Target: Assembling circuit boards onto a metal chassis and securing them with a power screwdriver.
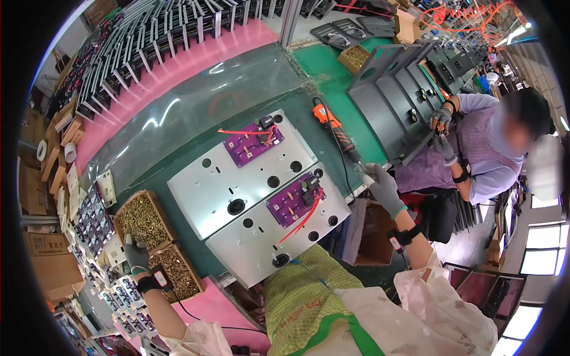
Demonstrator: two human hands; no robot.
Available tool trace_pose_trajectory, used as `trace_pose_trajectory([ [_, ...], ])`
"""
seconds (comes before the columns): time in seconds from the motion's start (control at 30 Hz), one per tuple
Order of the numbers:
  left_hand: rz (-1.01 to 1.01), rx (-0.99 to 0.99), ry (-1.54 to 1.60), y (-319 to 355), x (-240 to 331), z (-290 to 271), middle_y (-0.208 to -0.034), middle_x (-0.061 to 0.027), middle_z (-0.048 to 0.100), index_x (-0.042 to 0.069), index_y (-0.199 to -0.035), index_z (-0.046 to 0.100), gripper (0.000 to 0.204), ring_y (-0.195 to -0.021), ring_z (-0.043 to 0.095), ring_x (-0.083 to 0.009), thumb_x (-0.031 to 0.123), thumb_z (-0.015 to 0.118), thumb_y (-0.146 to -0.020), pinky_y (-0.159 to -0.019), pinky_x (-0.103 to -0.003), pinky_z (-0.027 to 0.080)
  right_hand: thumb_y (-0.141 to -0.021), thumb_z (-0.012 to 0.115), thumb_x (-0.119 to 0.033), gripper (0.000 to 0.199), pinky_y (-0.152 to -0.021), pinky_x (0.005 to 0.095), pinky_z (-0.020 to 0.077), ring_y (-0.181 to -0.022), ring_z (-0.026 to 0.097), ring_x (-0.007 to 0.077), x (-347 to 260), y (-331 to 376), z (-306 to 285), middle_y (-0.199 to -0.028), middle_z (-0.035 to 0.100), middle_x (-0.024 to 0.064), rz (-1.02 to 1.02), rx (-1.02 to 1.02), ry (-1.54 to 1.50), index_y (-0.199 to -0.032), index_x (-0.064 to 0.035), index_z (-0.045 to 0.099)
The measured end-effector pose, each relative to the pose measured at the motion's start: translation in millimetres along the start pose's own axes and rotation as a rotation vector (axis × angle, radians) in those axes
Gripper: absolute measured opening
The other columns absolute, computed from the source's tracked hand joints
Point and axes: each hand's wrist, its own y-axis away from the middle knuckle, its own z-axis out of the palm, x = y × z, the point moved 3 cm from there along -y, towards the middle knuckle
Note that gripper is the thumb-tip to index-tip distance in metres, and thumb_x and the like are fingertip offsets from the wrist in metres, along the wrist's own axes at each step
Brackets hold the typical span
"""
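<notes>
Two silver metal plates lie side by side on the green bench, each with black grommets and a purple circuit board with red wires. My left hand, in a grey glove, reaches into an open box of small brass-coloured screws, its thumb and finger apart. Beyond the plates' right edge lies an orange and black electric screwdriver with a black cord. My right hand, also gloved, closes its fingers at the screwdriver's near end; the exact hold is partly hidden.
A second box of screws adjoins the first. Left of them lie many small black parts. Black metal frames stand in a row at the back. To the right, a co-worker handles a part over a dark metal panel.
</notes>
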Motion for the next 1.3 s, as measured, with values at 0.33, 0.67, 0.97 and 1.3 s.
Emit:
trace_pose_trajectory([
  [0.33,-0.064,-0.268,0.524,67.6,10.0,109.7,-0.11,-0.0129,0.054,-0.003,-0.113,0.048,0.024,-0.101,0.055,-0.0225,0.007,0.045,-0.091,-0.08,-0.032,0.05,-0.08,0.061,-0.031,0.058,-0.088,0.0391,0.0439,-0.107,0.051,0.0312,15.7,-124.1,54.0,-0.118,0.048,0.0136,0.122,-0.106,0.639,-0.131,-0.0146,0.037],
  [0.67,-0.523,-0.227,0.044,178.5,-97.6,367.7,-0.084,-0.0035,0.052,0.004,-0.11,0.054,0.033,-0.066,0.048,-0.011,0.019,0.064,-0.083,-0.053,-0.022,0.04,-0.077,0.065,-0.038,0.07,-0.078,0.0399,0.0476,-0.095,0.058,0.0307,-1.4,-150.3,33.3,-0.117,0.049,0.0158,0.073,-0.114,0.334,-0.132,-0.0075,0.033],
  [0.97,-0.699,-0.529,-0.088,184.9,-154.2,461.9,-0.078,-0.0017,0.049,0.003,-0.102,0.053,0.028,-0.064,0.043,-0.0094,0.027,0.056,-0.088,-0.053,-0.022,0.037,-0.078,0.065,-0.026,0.046,-0.069,0.0331,0.0518,-0.081,0.058,0.0215,-156.6,-78.7,-129.4,-0.091,0.056,0.0111,-0.662,0.404,-0.902,-0.109,-0.0012,0.043],
  [1.3,-0.778,-0.567,0.211,184.6,-173.5,455.5,-0.073,-0.0007,0.045,0.006,-0.092,0.053,0.033,-0.056,0.035,-0.0079,0.039,0.054,-0.088,-0.051,-0.02,0.03,-0.077,0.07,-0.017,0.027,-0.058,0.0367,0.0545,-0.063,0.061,0.0246,-251.9,-96.7,-58.0,-0.076,0.059,0.0139,-0.997,-0.826,-1.294,-0.088,-0.0017,0.05],
])
